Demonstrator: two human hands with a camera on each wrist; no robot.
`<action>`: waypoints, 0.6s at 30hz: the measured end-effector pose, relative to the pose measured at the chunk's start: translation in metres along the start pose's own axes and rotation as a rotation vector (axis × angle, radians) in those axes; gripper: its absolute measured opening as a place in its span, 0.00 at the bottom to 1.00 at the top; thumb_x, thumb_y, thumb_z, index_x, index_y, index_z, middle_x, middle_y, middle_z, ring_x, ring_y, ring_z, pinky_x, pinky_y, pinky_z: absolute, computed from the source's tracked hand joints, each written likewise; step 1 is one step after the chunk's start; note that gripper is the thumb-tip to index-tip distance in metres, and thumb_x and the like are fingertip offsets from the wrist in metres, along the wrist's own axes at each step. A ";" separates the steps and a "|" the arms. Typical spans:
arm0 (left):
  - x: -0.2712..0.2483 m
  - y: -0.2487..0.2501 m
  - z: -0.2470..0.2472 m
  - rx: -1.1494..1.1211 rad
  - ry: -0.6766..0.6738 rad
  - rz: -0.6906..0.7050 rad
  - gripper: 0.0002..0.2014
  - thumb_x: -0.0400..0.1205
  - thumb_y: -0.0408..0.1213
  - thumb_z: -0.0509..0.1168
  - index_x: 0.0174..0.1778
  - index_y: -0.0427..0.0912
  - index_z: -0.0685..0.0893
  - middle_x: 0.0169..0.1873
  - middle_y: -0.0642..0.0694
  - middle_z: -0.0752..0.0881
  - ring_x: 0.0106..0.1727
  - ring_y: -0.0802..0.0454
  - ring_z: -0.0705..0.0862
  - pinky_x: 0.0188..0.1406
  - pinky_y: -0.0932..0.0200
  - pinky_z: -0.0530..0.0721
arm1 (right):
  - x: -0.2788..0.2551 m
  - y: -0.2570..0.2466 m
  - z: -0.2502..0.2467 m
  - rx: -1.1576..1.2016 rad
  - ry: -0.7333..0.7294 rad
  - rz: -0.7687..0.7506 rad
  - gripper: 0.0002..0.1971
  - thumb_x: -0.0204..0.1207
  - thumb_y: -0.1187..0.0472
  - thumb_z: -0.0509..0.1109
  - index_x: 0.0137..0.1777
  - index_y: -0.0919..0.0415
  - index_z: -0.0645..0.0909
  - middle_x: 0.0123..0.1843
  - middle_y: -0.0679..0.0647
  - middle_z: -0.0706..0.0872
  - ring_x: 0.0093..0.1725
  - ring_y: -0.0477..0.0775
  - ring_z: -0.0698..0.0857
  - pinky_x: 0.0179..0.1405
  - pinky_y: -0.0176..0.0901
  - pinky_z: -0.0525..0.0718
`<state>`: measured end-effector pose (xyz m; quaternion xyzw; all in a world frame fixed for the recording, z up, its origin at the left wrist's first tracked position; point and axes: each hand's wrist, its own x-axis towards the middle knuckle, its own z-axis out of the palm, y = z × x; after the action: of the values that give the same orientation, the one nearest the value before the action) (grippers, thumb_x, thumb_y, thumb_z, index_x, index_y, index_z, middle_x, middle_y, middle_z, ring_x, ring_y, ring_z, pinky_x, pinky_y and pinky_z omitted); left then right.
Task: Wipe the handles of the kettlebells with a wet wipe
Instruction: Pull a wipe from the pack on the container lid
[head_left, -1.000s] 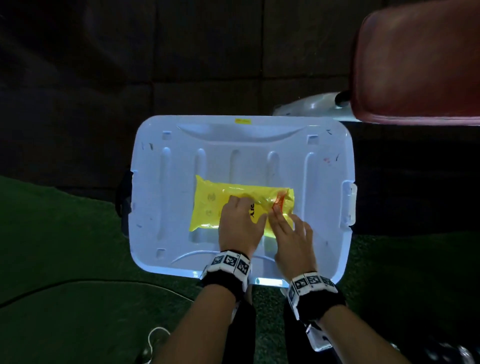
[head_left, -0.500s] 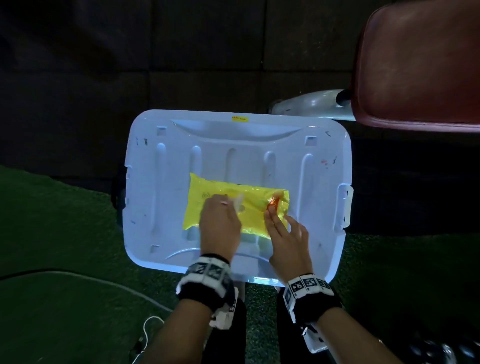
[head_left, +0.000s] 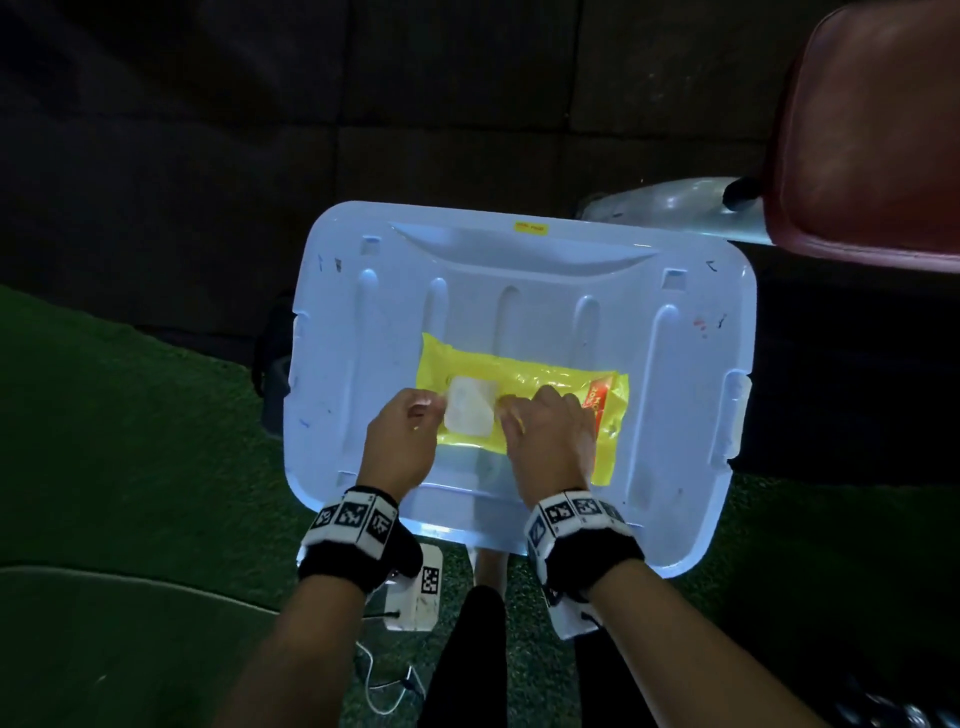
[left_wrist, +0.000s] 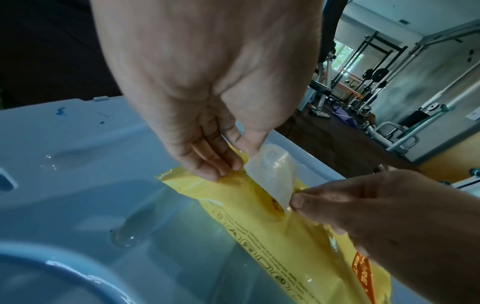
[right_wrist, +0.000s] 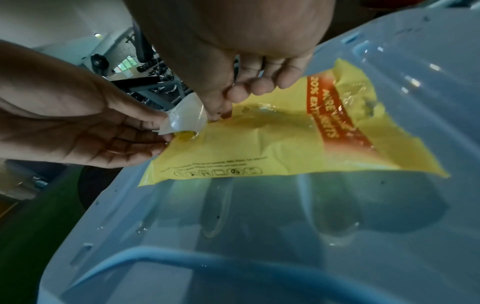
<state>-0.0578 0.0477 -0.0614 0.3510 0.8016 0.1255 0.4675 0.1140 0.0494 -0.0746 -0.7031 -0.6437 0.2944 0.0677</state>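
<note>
Fingers (left_wrist: 228, 162) of our left hand (head_left: 400, 441) are bent down onto the near left part of the yellow wipe pack (head_left: 545, 384), and its thumb and forefinger pinch the free edge of the clear seal flap (head_left: 470, 410), peeled up and folded back toward the left. Our right hand (head_left: 553, 441) lies over the middle of the pack with its fingers curled, thumb and forefinger closed at the mouth under the flap; we cannot tell whether they already have a wipe between them.

Only the head view gives us the whole layout: the pack lies flat on the pale blue lid (head_left: 675, 415) of a storage box, which stands where green turf (head_left: 130, 441) meets dark floor mats, with a reddish padded seat (head_left: 872, 135) at the far right. From the left wrist we see what the head view hides, the flap (left_wrist: 270, 174) standing up, translucent and curved, and behind it gym racks (left_wrist: 376, 67) and weight plates. From the right wrist we can read the orange band (right_wrist: 335, 115) with "20% EXTRA" printed across the pack's right end, and a row of small symbols along its near edge.

The pack looks thin, creased and glossy, its corners lifting a little off the lid.
</note>
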 end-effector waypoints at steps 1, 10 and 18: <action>0.001 -0.001 0.001 -0.008 0.001 0.003 0.09 0.88 0.47 0.67 0.54 0.46 0.85 0.45 0.49 0.90 0.54 0.46 0.90 0.62 0.45 0.88 | 0.004 -0.001 0.003 0.036 -0.056 0.042 0.06 0.81 0.54 0.73 0.45 0.47 0.92 0.41 0.55 0.84 0.44 0.64 0.83 0.50 0.54 0.78; 0.001 -0.011 0.007 -0.117 0.015 -0.014 0.08 0.88 0.52 0.67 0.46 0.55 0.82 0.45 0.51 0.92 0.51 0.47 0.92 0.62 0.39 0.89 | 0.014 -0.003 0.020 0.421 -0.115 0.372 0.07 0.77 0.52 0.78 0.53 0.46 0.94 0.49 0.48 0.92 0.52 0.56 0.89 0.62 0.60 0.82; -0.009 -0.015 0.010 -0.258 -0.084 -0.107 0.07 0.89 0.50 0.65 0.47 0.55 0.81 0.47 0.48 0.91 0.47 0.50 0.91 0.68 0.38 0.86 | 0.021 -0.014 0.017 0.252 -0.166 0.395 0.07 0.79 0.48 0.73 0.51 0.43 0.92 0.49 0.43 0.94 0.53 0.52 0.88 0.66 0.53 0.72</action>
<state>-0.0529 0.0298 -0.0689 0.2496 0.7762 0.1875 0.5478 0.0938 0.0663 -0.0885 -0.7747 -0.4554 0.4365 0.0428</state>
